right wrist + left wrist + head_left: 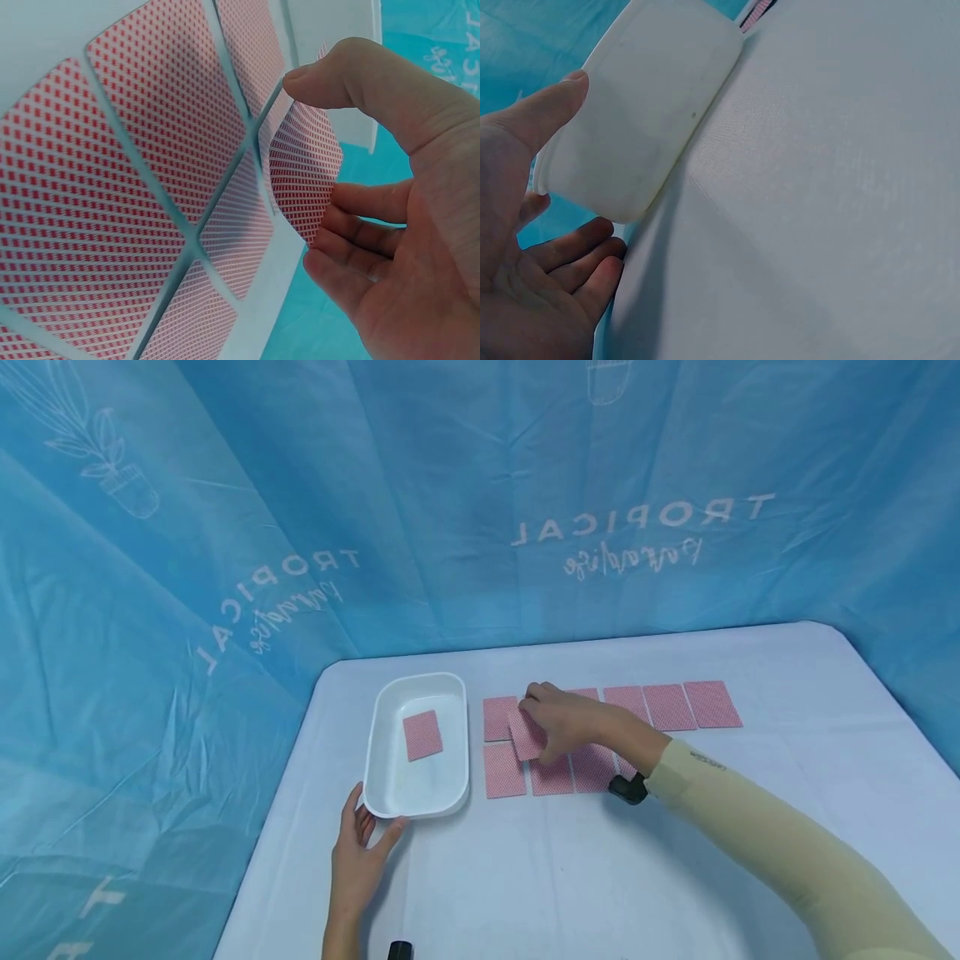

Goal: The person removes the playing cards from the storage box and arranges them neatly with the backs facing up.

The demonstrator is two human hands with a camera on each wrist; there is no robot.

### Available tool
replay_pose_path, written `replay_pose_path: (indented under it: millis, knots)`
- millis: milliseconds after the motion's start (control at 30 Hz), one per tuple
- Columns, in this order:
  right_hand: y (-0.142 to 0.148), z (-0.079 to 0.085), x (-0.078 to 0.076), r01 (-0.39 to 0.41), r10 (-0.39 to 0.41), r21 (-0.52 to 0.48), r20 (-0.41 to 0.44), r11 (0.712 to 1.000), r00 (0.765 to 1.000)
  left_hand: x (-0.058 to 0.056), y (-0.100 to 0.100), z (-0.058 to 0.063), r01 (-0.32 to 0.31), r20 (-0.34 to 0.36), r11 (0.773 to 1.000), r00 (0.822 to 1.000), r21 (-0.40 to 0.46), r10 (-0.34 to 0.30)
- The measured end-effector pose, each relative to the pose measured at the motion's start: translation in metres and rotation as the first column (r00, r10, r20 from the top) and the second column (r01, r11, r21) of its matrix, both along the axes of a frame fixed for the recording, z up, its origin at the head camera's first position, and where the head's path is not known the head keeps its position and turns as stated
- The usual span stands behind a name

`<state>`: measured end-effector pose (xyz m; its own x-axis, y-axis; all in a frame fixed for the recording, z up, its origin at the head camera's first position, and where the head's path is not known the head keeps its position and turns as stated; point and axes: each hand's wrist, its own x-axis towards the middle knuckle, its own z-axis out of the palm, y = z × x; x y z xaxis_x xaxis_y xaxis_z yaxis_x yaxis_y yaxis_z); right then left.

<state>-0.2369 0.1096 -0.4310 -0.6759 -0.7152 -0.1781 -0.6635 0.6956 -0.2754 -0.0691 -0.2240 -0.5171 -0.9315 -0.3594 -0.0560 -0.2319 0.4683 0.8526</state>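
My right hand (573,718) holds a red-patterned playing card (524,739) by its edges, thumb on one side and fingers on the other. In the right wrist view this card (304,176) is bowed and tilted up from the cards around it. My left hand (358,864) is at the near left corner of a white plastic tray (435,793), with the thumb on the near rim and fingers around the left side. The left wrist view shows the thumb tip on the tray's wall (645,112). One playing card (423,735) lies pattern side up inside the tray.
Several playing cards lie pattern side up in two rows, a back row (712,704) and a front row (505,771), right of the tray. My right forearm covers some. A white cloth (510,877) covers the table; a blue printed curtain (465,527) hangs behind and left.
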Motion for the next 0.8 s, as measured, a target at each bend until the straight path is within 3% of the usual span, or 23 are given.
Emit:
replay_pose_path:
  millis: [800]
  knots:
    - [0.025,-0.013,0.012,0.05,-0.051,0.011,0.047,0.999,0.998,0.0,0.002,0.002,0.004,0.002,1.0,1.0,0.015,-0.004]
